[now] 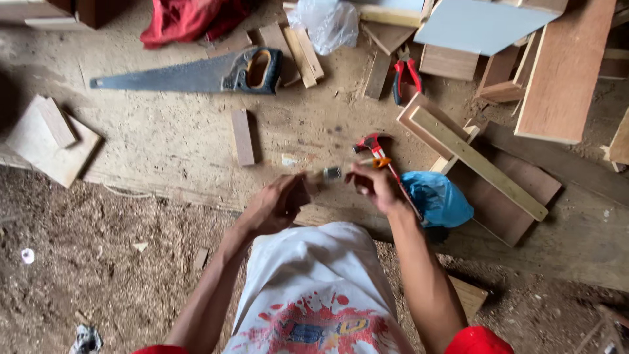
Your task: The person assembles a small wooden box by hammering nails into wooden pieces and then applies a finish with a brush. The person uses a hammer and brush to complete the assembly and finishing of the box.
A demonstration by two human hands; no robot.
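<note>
The left hand [278, 204] pinches a small wood piece [303, 192] and the right hand [375, 187] a blurred brush-like tool [331, 173]; either grip is light, so the piece may slip onto the sawdust floor [98, 262].

— What lies around the handsaw [190, 75]?
— A sawdust-strewn plywood floor [164, 151], lit by soft daylight. Above the saw a red cloth [187, 19]; to its right, stacked wooden boards [557, 72].

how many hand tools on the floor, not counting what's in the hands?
3: a handsaw at upper left, red-handled pliers at upper centre, and a red hammer just beyond the right hand. Others may be hidden under the boards.
</note>
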